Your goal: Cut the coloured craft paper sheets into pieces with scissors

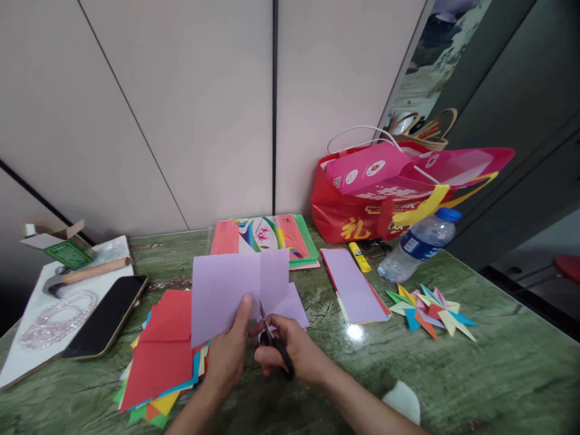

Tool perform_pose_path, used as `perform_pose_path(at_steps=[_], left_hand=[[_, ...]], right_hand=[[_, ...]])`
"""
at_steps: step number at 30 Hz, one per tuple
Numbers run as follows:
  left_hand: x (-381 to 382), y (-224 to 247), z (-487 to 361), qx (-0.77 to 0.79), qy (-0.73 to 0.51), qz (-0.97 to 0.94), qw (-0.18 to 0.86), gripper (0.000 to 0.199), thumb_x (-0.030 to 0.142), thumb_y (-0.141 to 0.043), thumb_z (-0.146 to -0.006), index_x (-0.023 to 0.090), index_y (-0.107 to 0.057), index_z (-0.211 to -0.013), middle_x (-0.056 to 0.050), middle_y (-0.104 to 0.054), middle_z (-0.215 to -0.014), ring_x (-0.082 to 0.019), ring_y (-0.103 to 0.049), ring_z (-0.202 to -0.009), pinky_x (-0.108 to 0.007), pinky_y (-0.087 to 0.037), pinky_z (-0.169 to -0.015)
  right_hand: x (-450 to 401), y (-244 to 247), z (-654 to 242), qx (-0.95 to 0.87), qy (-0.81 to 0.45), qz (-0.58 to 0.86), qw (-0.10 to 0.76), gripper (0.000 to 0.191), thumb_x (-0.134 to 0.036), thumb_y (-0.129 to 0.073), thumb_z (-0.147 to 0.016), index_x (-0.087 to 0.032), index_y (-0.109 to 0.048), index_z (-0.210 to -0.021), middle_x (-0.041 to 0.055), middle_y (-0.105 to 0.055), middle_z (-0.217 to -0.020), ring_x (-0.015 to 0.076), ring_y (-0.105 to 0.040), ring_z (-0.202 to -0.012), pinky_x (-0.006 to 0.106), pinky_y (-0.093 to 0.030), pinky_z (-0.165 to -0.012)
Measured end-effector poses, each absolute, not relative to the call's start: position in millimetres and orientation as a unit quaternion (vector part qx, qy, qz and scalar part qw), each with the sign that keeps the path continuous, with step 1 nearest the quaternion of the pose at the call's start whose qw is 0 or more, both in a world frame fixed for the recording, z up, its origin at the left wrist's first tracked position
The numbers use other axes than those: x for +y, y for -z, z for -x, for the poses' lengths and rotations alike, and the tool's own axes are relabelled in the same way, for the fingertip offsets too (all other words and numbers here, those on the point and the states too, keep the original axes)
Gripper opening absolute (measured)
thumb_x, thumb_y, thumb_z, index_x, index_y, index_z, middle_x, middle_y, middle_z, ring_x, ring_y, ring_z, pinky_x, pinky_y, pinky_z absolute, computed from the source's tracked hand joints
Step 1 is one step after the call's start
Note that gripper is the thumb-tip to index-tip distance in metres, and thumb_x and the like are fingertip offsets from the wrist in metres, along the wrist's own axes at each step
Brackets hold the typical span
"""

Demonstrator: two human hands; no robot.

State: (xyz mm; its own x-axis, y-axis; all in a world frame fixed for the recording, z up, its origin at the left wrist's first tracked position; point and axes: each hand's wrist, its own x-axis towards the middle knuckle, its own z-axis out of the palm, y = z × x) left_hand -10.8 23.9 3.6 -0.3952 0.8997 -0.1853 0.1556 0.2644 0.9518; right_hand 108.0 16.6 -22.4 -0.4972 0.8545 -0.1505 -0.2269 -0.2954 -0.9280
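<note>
A sheet of purple paper (pixel 226 284) is held up in front of me, gripped along its lower edge by my left hand (pixel 229 356) with the thumb on its face. My right hand (pixel 290 347) has its fingers in the black handles of a pair of scissors (pixel 274 345). The scissor blades reach into the paper from below, in line with a fold or cut that runs up to the top edge. Behind it, another purple piece (pixel 296 305) lies on the table, partly hidden. To the left sits a stack of coloured paper (pixel 165 356), red on top.
Purple-topped strips (pixel 356 290), a yellow glue stick (pixel 359 257), a water bottle (pixel 419 244) and a folded-paper star (pixel 432 308) lie right. A red bag (pixel 362 199) stands behind, beside a paper pack (pixel 226 235). Left are a phone (pixel 106 317), beads (pixel 58 320) and a wooden-handled tool (pixel 95 272).
</note>
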Motion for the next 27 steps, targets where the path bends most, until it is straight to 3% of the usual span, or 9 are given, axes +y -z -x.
perform_pose_path(at_steps=[3,7,9,11,14,17,19,22,27], left_hand=[[34.8,-7.9,20.6,0.61,-0.569,-0.366,0.413,0.047,0.044,-0.058,-0.068,0.014,-0.058,-0.104,-0.01,-0.059,-0.115,-0.022,-0.052,-0.108,-0.033,-0.037,-0.093],[46.7,-10.7,39.9,0.569,-0.58,-0.373,0.447,0.04,0.039,-0.067,-0.062,0.007,-0.063,-0.087,-0.011,-0.069,-0.089,-0.023,-0.061,-0.085,-0.034,-0.046,-0.079],[49.6,-12.9,48.9,0.565,-0.562,-0.378,0.471,0.039,0.038,-0.069,-0.059,0.007,-0.064,-0.082,-0.011,-0.069,-0.083,-0.022,-0.062,-0.078,-0.033,-0.048,-0.072],[50.6,-16.6,55.9,0.558,-0.537,-0.393,0.497,0.04,0.037,-0.07,-0.057,0.009,-0.063,-0.084,-0.01,-0.069,-0.086,-0.022,-0.062,-0.077,-0.031,-0.048,-0.069],[49.6,-24.1,61.5,0.544,-0.481,-0.429,0.537,0.047,0.037,-0.07,-0.058,0.012,-0.058,-0.097,-0.011,-0.068,-0.093,-0.022,-0.063,-0.078,-0.031,-0.049,-0.066],[47.1,-31.8,62.5,0.529,-0.421,-0.472,0.565,0.058,0.037,-0.068,-0.062,0.017,-0.048,-0.113,-0.01,-0.066,-0.1,-0.023,-0.063,-0.079,-0.032,-0.05,-0.064],[44.9,-35.8,62.1,0.523,-0.369,-0.497,0.587,0.06,0.036,-0.066,-0.063,0.019,-0.045,-0.117,-0.009,-0.065,-0.1,-0.022,-0.063,-0.078,-0.031,-0.05,-0.062],[42.4,-38.9,62.0,0.498,-0.293,-0.517,0.632,0.057,0.036,-0.064,-0.066,0.02,-0.047,-0.118,-0.007,-0.068,-0.088,-0.02,-0.063,-0.067,-0.027,-0.049,-0.055],[42.9,-34.8,60.2,0.469,-0.356,-0.409,0.697,0.061,0.049,-0.056,-0.07,0.019,-0.046,-0.121,-0.007,-0.067,-0.074,-0.02,-0.062,-0.061,-0.028,-0.047,-0.054]], right_hand=[[15.4,21.6,-110.8,-0.462,-0.774,0.295,0.316,0.044,-0.038,-0.075,-0.052,-0.016,-0.053,-0.083,-0.004,-0.06,-0.054,0.0093,-0.053,-0.045,0.019,-0.04,-0.046],[16.3,16.1,-118.5,-0.489,-0.791,0.237,0.283,0.036,-0.032,-0.075,-0.056,-0.015,-0.056,-0.082,-0.0017,-0.064,-0.06,0.0101,-0.057,-0.05,0.021,-0.043,-0.051],[20.1,13.6,-122.0,-0.49,-0.764,0.235,0.347,0.035,-0.031,-0.075,-0.056,-0.015,-0.057,-0.082,-0.0017,-0.064,-0.059,0.0102,-0.056,-0.048,0.02,-0.042,-0.049],[26.5,13.1,-124.7,-0.457,-0.7,0.271,0.477,0.032,-0.031,-0.074,-0.059,-0.016,-0.056,-0.081,-0.0035,-0.062,-0.054,0.0094,-0.053,-0.044,0.02,-0.041,-0.047],[36.8,16.2,-127.5,-0.377,-0.577,0.36,0.628,0.027,-0.03,-0.07,-0.066,-0.018,-0.054,-0.084,-0.0048,-0.061,-0.056,0.0099,-0.056,-0.053,0.021,-0.043,-0.055],[41.6,20.5,-128.5,-0.342,-0.578,0.41,0.617,0.032,-0.034,-0.07,-0.065,-0.017,-0.054,-0.089,-0.0013,-0.064,-0.066,0.0112,-0.058,-0.057,0.024,-0.046,-0.059],[40.9,22.2,-127.2,-0.335,-0.619,0.407,0.582,0.037,-0.037,-0.07,-0.064,-0.016,-0.055,-0.09,-0.0022,-0.063,-0.061,0.0112,-0.056,-0.052,0.023,-0.045,-0.053],[37.4,22.2,-124.0,-0.318,-0.685,0.374,0.538,0.044,-0.033,-0.077,-0.055,-0.015,-0.058,-0.091,-0.0018,-0.064,-0.063,0.0133,-0.058,-0.054,0.024,-0.046,-0.053],[35.8,17.8,-123.8,-0.249,-0.733,0.341,0.533,0.042,-0.022,-0.08,-0.047,-0.014,-0.063,-0.084,0.0012,-0.068,-0.07,0.0159,-0.062,-0.061,0.024,-0.048,-0.057]])
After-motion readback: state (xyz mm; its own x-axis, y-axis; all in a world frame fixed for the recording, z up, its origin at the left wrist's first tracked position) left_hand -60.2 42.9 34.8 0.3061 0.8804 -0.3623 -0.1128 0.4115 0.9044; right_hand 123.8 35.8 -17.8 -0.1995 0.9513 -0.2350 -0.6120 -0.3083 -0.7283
